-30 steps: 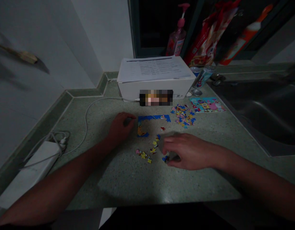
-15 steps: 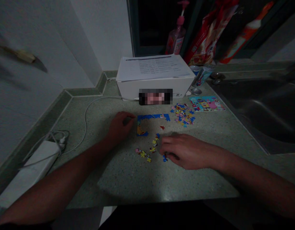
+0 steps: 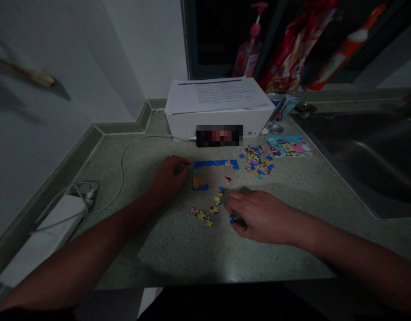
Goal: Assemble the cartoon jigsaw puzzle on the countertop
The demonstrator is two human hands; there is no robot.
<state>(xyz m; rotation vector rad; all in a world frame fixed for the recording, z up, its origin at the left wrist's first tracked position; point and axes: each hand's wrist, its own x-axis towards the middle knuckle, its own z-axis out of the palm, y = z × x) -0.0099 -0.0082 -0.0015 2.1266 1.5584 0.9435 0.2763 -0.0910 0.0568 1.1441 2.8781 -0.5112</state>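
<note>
My right hand [image 3: 259, 216] is over the counter with its fingers curled around a blue jigsaw puzzle piece [image 3: 231, 219], which the hand partly hides. My left hand [image 3: 170, 178] lies beside the left edge of a partly joined puzzle border [image 3: 212, 163], fingers loosely bent and nothing visible in them. That blue border runs along the top and down the left, with yellow at its lower left corner. A single reddish piece [image 3: 228, 179] lies inside it. Below are a joined yellow strip [image 3: 201, 215] and further yellow pieces [image 3: 216, 203] near my right fingertips.
Loose pieces are heaped [image 3: 257, 160] beside a colourful picture card [image 3: 290, 146]. A phone [image 3: 219, 136] on a white cable leans against a white box [image 3: 182, 125]. A sink [image 3: 355, 151] is at right, a power strip [image 3: 48, 240] at left.
The right hand has shifted slightly down and right, and its thumb has spread a little from the fingers around the blue piece. The left hand stays beside the border. The view has shifted slightly.
</note>
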